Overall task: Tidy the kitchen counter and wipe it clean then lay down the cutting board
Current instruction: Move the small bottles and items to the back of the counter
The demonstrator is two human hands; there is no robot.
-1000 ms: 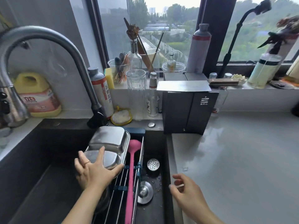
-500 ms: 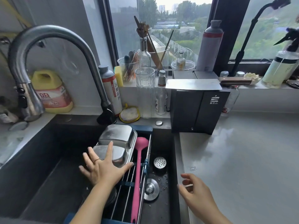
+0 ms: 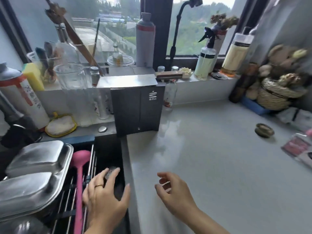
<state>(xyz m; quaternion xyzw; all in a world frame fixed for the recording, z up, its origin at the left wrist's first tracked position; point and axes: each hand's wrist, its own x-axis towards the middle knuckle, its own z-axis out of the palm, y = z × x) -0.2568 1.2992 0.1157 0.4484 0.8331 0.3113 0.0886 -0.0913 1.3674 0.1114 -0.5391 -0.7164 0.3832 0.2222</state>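
Observation:
My left hand (image 3: 105,196) hovers over the right part of the dark sink (image 3: 109,152), fingers spread and holding nothing, beside the wire rack (image 3: 67,203). A steel tray (image 3: 33,171) and a pink spatula (image 3: 79,174) lie on that rack. My right hand (image 3: 173,193) hangs above the pale grey counter (image 3: 211,157) near its front left, fingers loosely curled and empty. No cutting board or cloth shows.
A black box appliance (image 3: 136,107) stands at the counter's back left. Bottles, a spray bottle (image 3: 205,59) and jars line the windowsill. A small round tin (image 3: 264,130), packets (image 3: 298,147) and a basket of dried items (image 3: 278,92) sit at the right.
The view has swung right toward the counter. My left hand left the steel tray and moved right over the sink. My right hand rose over the counter.

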